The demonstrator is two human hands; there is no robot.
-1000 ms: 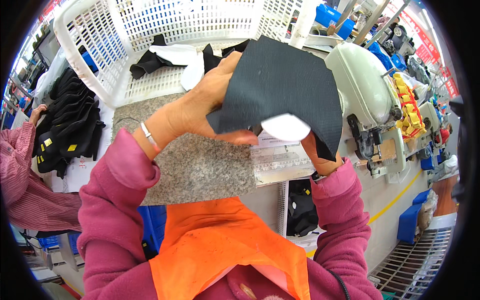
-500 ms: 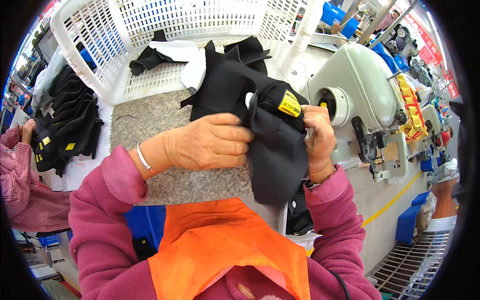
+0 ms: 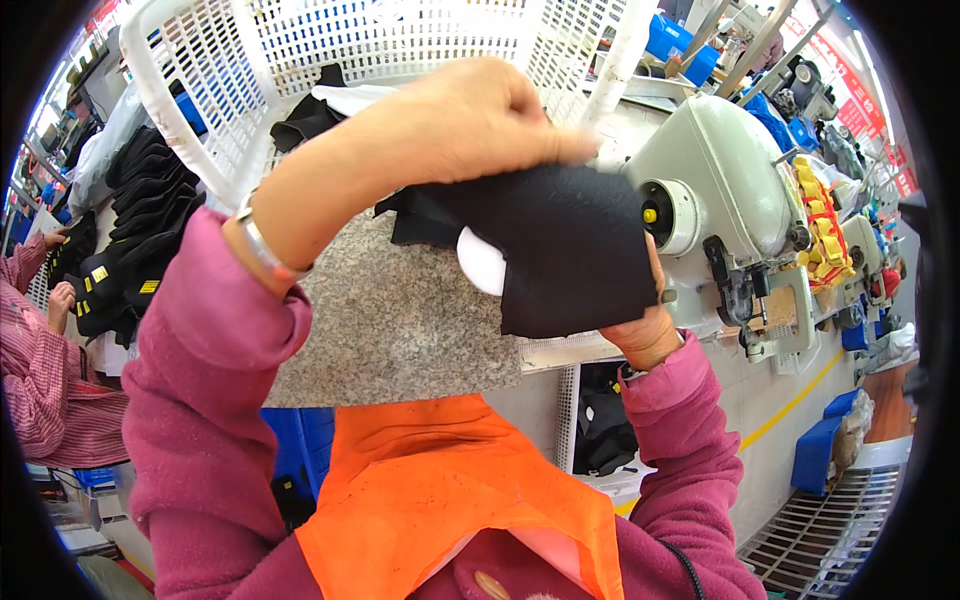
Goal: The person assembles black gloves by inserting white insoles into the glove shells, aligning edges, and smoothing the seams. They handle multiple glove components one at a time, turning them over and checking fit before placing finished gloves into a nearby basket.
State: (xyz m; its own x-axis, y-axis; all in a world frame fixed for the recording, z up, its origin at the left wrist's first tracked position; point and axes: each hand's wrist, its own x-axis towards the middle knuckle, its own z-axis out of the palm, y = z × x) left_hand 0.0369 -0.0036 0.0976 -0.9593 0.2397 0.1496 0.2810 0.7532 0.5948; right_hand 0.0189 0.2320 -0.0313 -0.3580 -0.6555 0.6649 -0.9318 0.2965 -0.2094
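Note:
My left hand (image 3: 470, 125) is raised above the speckled grey tabletop (image 3: 400, 320) and grips the top edge of a black fabric piece (image 3: 570, 250). A round white patch shows on the fabric's left side. My right hand (image 3: 640, 330) holds the same fabric from underneath, mostly hidden behind it, close to the pale green sewing machine (image 3: 720, 190).
A white plastic basket (image 3: 200, 110) with more black and white pieces stands at the back of the table. Stacks of black pieces (image 3: 130, 250) lie to the left, where another person's hands (image 3: 60, 300) work. More sewing machines line the right side.
My left hand has risen from the middle of the bunched fabric to its top edge. The fabric has been turned and spread, hiding its yellow label and showing the white patch.

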